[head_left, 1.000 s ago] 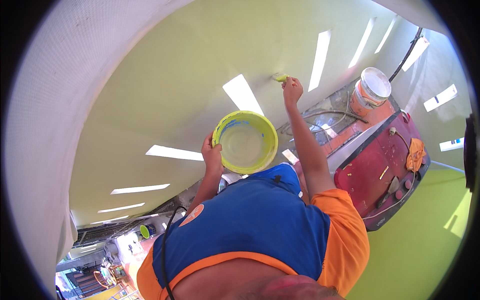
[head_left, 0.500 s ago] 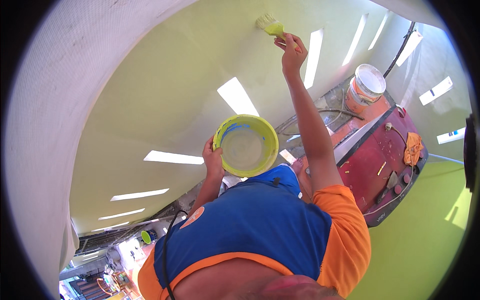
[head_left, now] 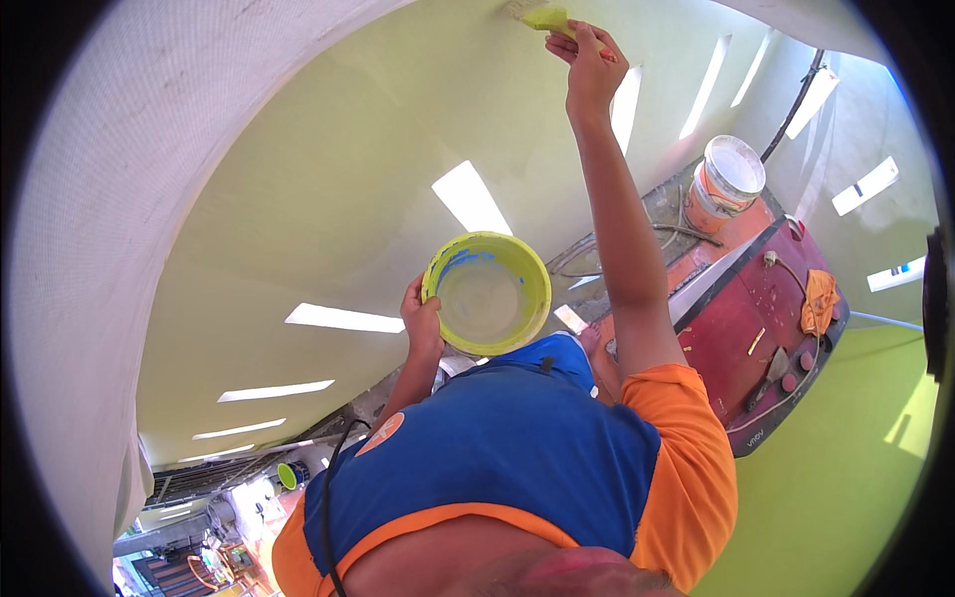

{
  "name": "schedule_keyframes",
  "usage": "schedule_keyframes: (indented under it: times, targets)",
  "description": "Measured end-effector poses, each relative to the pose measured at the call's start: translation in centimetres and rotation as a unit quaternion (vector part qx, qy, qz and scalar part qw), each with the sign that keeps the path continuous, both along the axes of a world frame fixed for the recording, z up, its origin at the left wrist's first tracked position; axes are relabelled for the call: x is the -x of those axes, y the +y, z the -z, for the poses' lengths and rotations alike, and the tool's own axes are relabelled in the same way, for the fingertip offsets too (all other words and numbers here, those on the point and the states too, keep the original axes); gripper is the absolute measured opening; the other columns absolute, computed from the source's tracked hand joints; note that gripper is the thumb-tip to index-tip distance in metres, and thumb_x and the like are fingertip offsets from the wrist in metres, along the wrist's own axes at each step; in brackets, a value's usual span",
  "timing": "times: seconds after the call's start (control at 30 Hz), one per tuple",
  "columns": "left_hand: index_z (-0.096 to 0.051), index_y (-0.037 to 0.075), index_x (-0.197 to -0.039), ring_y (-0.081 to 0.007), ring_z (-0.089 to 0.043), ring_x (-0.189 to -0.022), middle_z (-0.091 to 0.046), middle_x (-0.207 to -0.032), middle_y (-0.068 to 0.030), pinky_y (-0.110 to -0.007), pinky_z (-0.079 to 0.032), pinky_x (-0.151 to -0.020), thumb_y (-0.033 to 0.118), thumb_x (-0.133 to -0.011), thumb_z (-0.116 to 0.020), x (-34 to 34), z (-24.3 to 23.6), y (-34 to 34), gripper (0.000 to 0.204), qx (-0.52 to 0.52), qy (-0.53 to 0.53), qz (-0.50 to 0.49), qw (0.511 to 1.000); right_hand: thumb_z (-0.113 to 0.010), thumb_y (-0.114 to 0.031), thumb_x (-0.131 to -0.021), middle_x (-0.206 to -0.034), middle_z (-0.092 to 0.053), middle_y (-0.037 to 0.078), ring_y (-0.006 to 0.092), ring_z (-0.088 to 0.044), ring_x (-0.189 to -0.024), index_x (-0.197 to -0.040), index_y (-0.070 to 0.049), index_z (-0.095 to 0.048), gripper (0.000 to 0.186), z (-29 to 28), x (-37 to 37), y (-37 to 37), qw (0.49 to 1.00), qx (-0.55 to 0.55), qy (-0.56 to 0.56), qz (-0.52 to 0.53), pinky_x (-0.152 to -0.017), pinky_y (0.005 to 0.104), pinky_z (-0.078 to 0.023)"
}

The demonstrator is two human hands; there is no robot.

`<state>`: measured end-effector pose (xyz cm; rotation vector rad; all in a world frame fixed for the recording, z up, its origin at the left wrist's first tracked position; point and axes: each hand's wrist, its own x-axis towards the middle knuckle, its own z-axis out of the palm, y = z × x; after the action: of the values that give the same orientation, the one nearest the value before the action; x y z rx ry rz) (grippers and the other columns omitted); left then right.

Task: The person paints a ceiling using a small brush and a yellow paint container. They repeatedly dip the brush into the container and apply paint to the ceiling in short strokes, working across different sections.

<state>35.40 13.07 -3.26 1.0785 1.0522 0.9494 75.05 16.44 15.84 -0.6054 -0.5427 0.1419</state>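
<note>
My right hand (head_left: 597, 65) is raised high on an outstretched arm, its fingers closed round the handle of a yellow-green paintbrush (head_left: 545, 18). The bristles reach the pale green wall (head_left: 328, 199) near the top of the picture; their tips look blurred. My left hand (head_left: 422, 316) grips the rim of a yellow-green tub (head_left: 544, 289) in front of my body. Greyish paint (head_left: 482, 298) covers the tub's bottom, and blue smears mark its inner side.
A white bucket (head_left: 731, 171) stands on the right beside hoses (head_left: 686, 231). Nearer lies a red speaker-like box (head_left: 736, 348) with an orange cloth (head_left: 820, 301), a cable and a scraper on it. At the lower left is another small green-rimmed bucket (head_left: 289, 476).
My right hand and the paintbrush have moved up along the wall. The tub in my left hand has hardly shifted.
</note>
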Motion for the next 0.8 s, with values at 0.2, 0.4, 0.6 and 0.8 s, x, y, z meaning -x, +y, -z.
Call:
schedule_keyframes:
  times: [0.2, 0.4, 0.6, 0.8]
  targets:
    - [-0.054, -0.006, -0.130, -0.0213, -0.065, -0.106, -0.063, -0.119, -0.0152, -0.031, -0.052, -0.094, -0.016, -0.072, -0.044, -0.7, -0.4, 0.2, 0.059, 0.018, -0.008, -0.007, 1.000, -0.054, -0.008, -0.100, -0.088, -0.070, 0.019, 0.0252, -0.073, -0.077, -0.104, 0.011, -0.064, 0.021, 2.1, 0.2, 1.3, 0.999, 0.037, 0.010, 0.017, -0.077, 0.0355, -0.064]
    - [-0.054, -0.006, -0.129, -0.0208, -0.064, -0.108, -0.064, -0.119, -0.0146, -0.032, -0.051, -0.095, -0.016, -0.073, -0.045, -0.9, -0.2, 0.6, 0.058, 0.011, -0.011, 0.011, 1.000, -0.060, -0.013, -0.097, -0.077, -0.070, 0.014, 0.0191, -0.070, -0.066, -0.101, 0.008, -0.066, 0.022, 22.9, 2.9, -0.5, 0.954, 0.253, 0.150, 0.052, -0.065, 0.0286, -0.060]
    - [-0.054, -0.007, -0.130, -0.0215, -0.064, -0.109, -0.064, -0.120, -0.0151, -0.032, -0.051, -0.096, -0.016, -0.073, -0.045, -1.2, -0.4, 0.7, 0.059, 0.011, -0.017, 0.012, 1.000, -0.062, -0.012, -0.096, -0.078, -0.069, 0.014, 0.0175, -0.070, -0.065, -0.098, 0.008, -0.065, 0.020, 18.3, 2.4, 0.9, 0.936, 0.322, 0.122, 0.068, -0.063, 0.0283, -0.061]
    - [-0.053, -0.007, -0.130, -0.0218, -0.065, -0.107, -0.063, -0.119, -0.0152, -0.032, -0.051, -0.095, -0.016, -0.073, -0.045, -1.2, -0.5, 0.7, 0.059, 0.021, -0.024, 0.018, 0.999, -0.057, -0.009, -0.100, -0.087, -0.070, 0.018, 0.0237, -0.073, -0.076, -0.101, 0.009, -0.065, 0.020, -1.6, 2.5, 0.3, 0.999, -0.037, -0.015, 0.009, -0.075, 0.0341, -0.063]
